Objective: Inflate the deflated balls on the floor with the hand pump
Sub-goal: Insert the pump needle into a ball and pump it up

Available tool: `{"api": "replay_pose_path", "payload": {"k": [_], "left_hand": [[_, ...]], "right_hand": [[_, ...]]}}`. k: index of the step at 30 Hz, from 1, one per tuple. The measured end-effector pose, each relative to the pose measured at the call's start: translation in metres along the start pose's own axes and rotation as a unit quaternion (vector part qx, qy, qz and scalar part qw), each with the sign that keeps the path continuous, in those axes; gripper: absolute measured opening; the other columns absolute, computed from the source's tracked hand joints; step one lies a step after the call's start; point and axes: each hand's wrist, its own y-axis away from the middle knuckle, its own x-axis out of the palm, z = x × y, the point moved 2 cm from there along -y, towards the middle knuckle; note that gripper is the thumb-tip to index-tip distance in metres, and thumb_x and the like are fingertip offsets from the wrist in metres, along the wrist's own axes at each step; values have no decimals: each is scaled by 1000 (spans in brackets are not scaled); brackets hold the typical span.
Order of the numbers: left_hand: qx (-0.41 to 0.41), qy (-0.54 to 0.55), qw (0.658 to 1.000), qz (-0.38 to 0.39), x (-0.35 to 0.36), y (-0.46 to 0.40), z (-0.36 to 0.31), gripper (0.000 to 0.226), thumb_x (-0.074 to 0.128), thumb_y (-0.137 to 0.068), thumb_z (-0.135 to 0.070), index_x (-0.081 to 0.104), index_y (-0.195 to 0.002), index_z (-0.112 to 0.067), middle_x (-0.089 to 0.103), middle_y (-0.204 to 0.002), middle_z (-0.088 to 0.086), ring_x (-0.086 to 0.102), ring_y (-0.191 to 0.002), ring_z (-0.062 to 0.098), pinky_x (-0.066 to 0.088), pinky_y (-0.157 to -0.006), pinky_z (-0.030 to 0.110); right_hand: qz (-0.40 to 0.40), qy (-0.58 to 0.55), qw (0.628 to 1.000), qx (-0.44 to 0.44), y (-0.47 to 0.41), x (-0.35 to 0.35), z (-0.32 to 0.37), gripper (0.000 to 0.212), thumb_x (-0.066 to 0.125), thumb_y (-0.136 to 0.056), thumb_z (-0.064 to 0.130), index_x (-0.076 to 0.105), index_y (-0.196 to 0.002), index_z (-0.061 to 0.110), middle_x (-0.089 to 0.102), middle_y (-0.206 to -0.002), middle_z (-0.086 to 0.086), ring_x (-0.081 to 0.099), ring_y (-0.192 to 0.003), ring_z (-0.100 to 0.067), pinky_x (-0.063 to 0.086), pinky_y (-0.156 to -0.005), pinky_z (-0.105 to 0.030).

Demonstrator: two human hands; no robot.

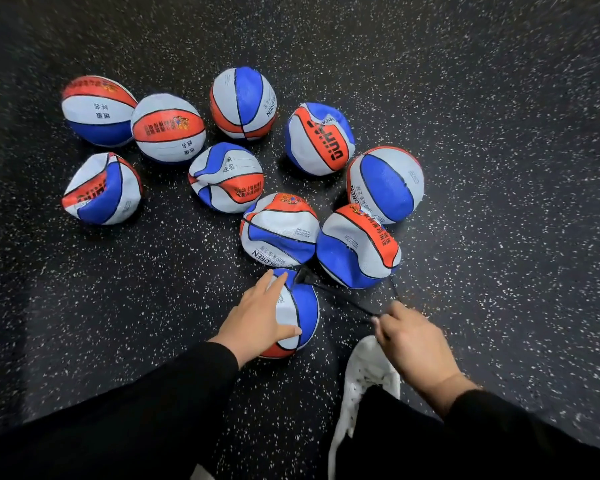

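Ball (300, 311): nearest your white shoe (368, 375), just left of it, touching the pump.
Handling: likely light, soft, grippy rubber; steady it from above.
Left hand (257, 317): your fingers lie spread over its top.
Right hand (413, 341): your fingers curl round the pump (336, 294) handle.
Other balls (279, 230): clustered beyond, dented.

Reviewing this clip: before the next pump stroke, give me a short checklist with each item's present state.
1. Left hand steadies the nearest ball: ok, palm and straight fingers rest on it.
2. Right hand has the hand pump: ok, fingers curled round its near end.
3. Pump's far end reaches the ball: ok, it meets the top edge.
4. Needle seated in the valve: cannot tell, too small and blurred.
5. Neighbouring balls clear of the pump: not ok, one dented ball lies right beside it.
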Motion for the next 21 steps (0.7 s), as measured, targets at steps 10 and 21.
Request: {"api": "replay_pose_path", "payload": {"k": [10, 21], "left_hand": [[-20, 141, 990, -23, 4, -7, 5, 108, 81, -88, -41, 8, -167, -31, 3, -173, -17, 25, -155, 15, 29, -120, 31], [0, -38, 998, -42, -7, -7, -6, 105, 73, -87, -61, 14, -166, -24, 10, -174, -8, 14, -158, 17, 23, -124, 47]], "right_hand": [[-22, -1, 1000, -3, -11, -9, -2, 37, 61, -93, 32, 52, -61, 14, 46, -70, 0, 54, -54, -30, 43, -41, -36], [-88, -47, 995, 21, -33, -108, 20, 41, 58, -96, 32, 39, -60, 24, 44, -67, 5, 50, -56, -26, 36, -50, -29]]}}
